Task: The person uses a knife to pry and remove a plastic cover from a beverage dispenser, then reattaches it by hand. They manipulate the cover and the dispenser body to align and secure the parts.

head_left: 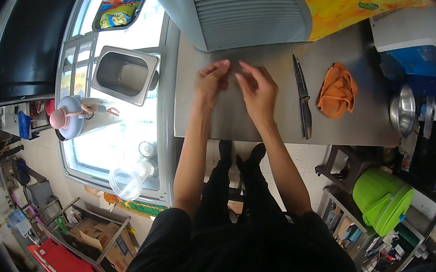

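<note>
A view from above looks down on a stainless steel counter (280, 118) that runs across the middle of a small, crowded kitchen or stall. The floor beneath it is pale tile. To the left of the counter stands a glass-topped chest freezer (115, 131); to the right is a cluttered shelf area with a lime green bin (383, 197) low down.

Two bare hands, the person's own, meet over the back of the counter. The left hand (211, 83) and the right hand (257, 91) sit close together, fingers curled inward and fingertips nearly touching. Whether they pinch anything between them cannot be told (nothing shows clearly in the gap).

On the counter lie one long dark-handled knife (303, 97), just to the right of the right hand and pointing away from the person, and one crumpled orange cloth (337, 90), a little further right. One steel bowl (403, 109) sits at the counter's right end. A grey ribbed appliance housing (246, 6) hangs over the back edge.

On the freezer top rest one empty rectangular steel pan (124, 74), one lilac kettle-shaped jug with a pink lid (68, 118), and one clear plastic cup (126, 181) lying on its side. Cardboard boxes and a red item sit on the floor at lower left.
</note>
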The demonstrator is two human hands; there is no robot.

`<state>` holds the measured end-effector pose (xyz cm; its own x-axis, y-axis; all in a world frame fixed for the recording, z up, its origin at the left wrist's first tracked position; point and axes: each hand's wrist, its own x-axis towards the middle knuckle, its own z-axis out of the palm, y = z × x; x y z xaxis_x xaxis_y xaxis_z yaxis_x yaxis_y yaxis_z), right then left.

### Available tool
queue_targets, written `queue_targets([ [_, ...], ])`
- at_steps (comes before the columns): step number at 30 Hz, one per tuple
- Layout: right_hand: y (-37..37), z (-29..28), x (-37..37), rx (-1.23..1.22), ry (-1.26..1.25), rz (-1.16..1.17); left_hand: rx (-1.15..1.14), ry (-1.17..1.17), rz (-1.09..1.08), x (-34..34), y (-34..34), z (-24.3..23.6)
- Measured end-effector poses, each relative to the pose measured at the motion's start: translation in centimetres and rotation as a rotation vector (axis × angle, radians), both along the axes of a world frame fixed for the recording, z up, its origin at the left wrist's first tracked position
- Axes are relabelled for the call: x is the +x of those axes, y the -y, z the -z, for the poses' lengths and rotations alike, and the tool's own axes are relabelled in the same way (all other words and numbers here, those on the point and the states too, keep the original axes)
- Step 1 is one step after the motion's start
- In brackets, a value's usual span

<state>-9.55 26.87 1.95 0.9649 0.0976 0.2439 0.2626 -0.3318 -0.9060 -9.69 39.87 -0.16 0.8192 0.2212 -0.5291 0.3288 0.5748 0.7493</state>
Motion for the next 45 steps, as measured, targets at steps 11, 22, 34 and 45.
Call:
queue_targets([
  [11, -4.5, 3.7, 4.0, 0.137, -0.037, 0.066, 0.081, 0.114, 0.035, 1.3, -1.8, 0.9],
  [22, -7.3, 4.5, 3.8, 0.274, -0.098, 0.275, 0.128, 0.114, -0.197, 2.2, -0.3, 1.6],
  [34, -8.0, 4.4, 3.5, 0.263, -0.132, 0.37, -0.031, 0.116, -0.215, 2.3, -0.7, 2.2],
  [45, -7.7, 4.9, 3.8, 0.288, -0.101, 0.302, 0.012, 0.104, -0.226, 2.2, -0.4, 1.8],
])
